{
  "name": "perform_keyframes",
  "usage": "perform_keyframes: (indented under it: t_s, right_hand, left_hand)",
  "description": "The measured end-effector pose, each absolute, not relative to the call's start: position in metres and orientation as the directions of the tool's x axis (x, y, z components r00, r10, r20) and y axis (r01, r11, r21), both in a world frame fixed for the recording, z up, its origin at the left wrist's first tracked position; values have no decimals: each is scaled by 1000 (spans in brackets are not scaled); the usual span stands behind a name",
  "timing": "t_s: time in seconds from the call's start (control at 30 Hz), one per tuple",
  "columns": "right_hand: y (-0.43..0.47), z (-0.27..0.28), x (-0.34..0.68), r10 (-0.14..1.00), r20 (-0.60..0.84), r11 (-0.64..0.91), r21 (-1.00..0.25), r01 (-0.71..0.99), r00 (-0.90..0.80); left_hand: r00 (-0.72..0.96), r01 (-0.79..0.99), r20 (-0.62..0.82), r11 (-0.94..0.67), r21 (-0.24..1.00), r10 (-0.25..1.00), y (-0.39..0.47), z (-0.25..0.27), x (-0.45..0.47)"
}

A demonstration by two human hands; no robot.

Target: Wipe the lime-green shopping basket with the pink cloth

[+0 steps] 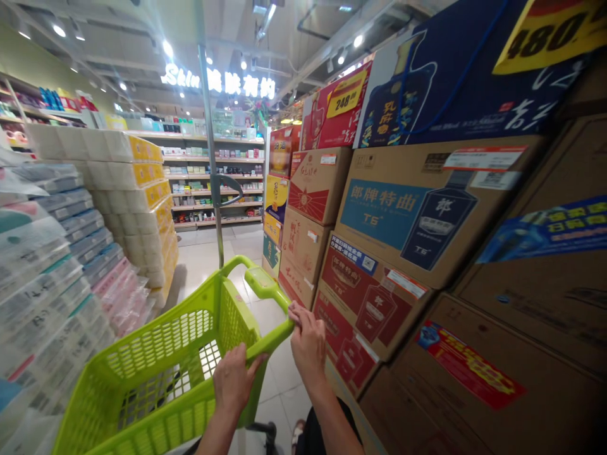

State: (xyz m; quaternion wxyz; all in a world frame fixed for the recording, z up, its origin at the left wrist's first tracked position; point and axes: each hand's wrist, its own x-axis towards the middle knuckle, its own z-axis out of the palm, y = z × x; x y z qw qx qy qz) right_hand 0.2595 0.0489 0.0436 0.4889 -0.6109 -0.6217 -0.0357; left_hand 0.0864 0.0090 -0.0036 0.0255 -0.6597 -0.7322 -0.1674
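A bright green plastic shopping cart [199,322] with slotted walls stands at the lower left, its basket holding nothing that I can see. My left hand [234,376] is closed over the cart's near rim, close to the handle corner. Farther right, my right hand [308,338] wraps around the end of the green handle [265,284]. A tall metal pole [211,145] with a dark grey hooked piece [230,189] rises just beyond the cart.
Stacked liquor cartons [393,208] wall the right side closely. Packs of tissue rolls [128,183] and plastic-wrapped bundles [52,278] are piled at left. Tiled floor [237,243] runs between them toward stocked shelves [213,170]. A foot [298,433] shows below my right forearm.
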Motion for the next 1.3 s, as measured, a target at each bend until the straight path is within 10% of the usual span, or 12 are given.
perform_keyframes:
  t_s: [0.27,0.5,0.8,1.3]
  right_hand:
    - [8,13,205,679,734,438,-423,793,16]
    - [50,47,244,708,670,331,-594,733,224]
    - [3,13,202,626,780,526,-413,744,-10]
    - [71,22,241,828,340,354,-934,53,446]
  left_hand:
    - [-107,976,247,54,210,963,10,-1,78]
    - [-121,979,236,77,189,964,4,-1,75]
    - [-89,977,255,35,209,963,2,-2,74]
    - [-94,977,232,45,211,968,-2,-2,73]
